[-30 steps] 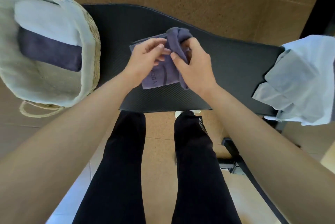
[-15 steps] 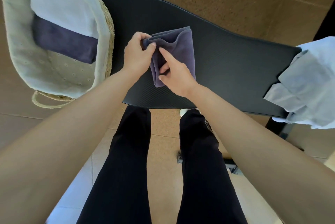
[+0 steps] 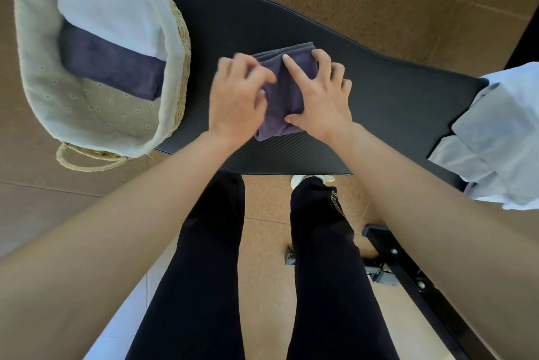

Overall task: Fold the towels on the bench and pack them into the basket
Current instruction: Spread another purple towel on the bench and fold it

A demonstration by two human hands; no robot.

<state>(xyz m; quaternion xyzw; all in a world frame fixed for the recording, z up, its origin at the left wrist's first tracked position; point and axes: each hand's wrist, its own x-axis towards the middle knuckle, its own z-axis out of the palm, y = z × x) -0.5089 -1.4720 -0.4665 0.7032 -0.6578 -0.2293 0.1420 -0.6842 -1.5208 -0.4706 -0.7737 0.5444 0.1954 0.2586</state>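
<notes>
A: what are the hands doing?
B: both spread flat on the purple towel (image 3: 280,97); left hand (image 3: 237,98) blurry, right hand (image 3: 319,97) pressing; towel's mid-bench (image 3: 393,97), right of the basket (image 3: 175,73)

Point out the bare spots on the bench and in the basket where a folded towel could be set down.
Bench: bare black strip between the purple towel and the white pile at the right end; a narrower strip between the basket and the left hand. Basket: bare liner on the near side of the folded dark towel. The far side is crowded by the white towel.
</notes>
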